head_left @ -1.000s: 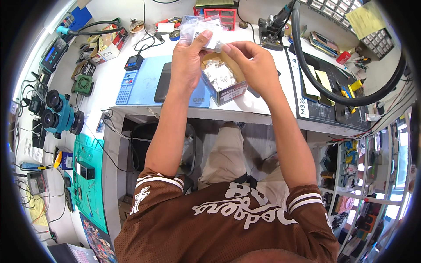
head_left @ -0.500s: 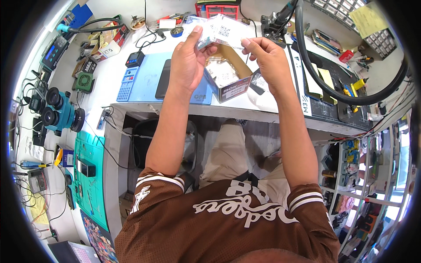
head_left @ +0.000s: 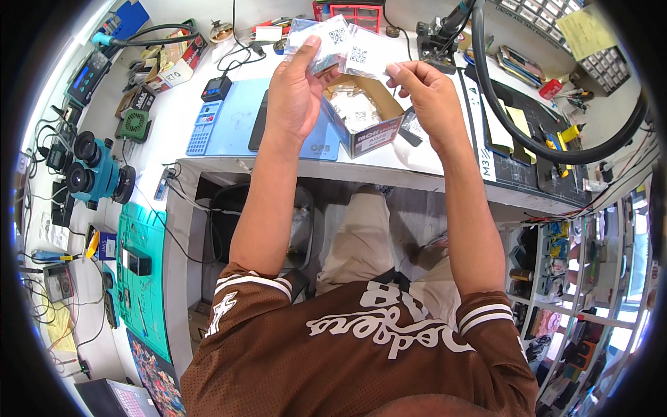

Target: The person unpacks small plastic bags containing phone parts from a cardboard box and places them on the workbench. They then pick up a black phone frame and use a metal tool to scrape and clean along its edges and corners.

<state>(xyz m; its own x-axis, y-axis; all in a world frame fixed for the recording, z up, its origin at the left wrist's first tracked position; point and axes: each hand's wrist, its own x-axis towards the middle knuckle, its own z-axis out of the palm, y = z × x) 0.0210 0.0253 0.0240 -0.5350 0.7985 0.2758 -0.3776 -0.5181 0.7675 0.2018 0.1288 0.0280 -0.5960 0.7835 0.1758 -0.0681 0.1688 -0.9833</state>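
My left hand (head_left: pixel 295 97) is closed round a few flat, clear plastic packets (head_left: pixel 319 33) with square-coded labels, thumb on top. One similar packet (head_left: pixel 367 52) reaches across to my right hand (head_left: pixel 429 97), whose thumb and forefinger pinch its right corner. Its left edge lies against the packets in my left hand. Below both hands stands an open cardboard box (head_left: pixel 375 141) holding several more labelled packets (head_left: pixel 351 108). What is inside the held packets is too small to make out.
The box stands by a blue work mat (head_left: pixel 316 132) with a dark flat device (head_left: pixel 259 128) on it. A dark small-item bag (head_left: pixel 410 132) lies right of the box. Further right, a thick black hose (head_left: pixel 556 154) arches over a black mat. A teal microscope (head_left: pixel 101 170) stands left.
The held packets have fanned apart, so two coded labels now show instead of one. My hands have barely moved, and the right one still pinches the corner.
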